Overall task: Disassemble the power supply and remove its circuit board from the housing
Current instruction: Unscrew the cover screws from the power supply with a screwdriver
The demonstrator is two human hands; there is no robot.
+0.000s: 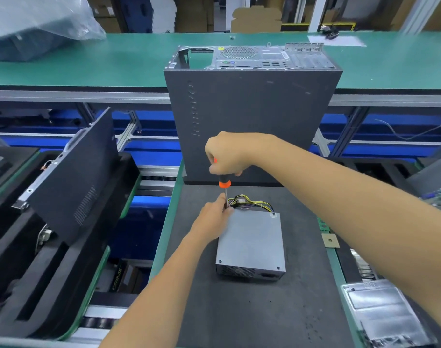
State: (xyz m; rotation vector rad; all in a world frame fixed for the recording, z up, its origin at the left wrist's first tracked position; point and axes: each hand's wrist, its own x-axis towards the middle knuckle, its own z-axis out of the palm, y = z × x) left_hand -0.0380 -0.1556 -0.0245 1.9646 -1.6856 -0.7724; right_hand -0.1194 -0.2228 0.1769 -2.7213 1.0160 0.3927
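We see a plain grey power supply [250, 241] with a fine mesh pattern on its front side and yellow, black and purple wires [249, 200]. The screwdriver [224, 183] is black and orange with a silver shaft. The mat [252, 310] is dark grey, the counter [139, 56] green, the computer case [249, 121] dark grey.

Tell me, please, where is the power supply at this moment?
In the head view the power supply lies flat on the dark mat, centre-right, before the upright computer case, its wire bundle towards the case.
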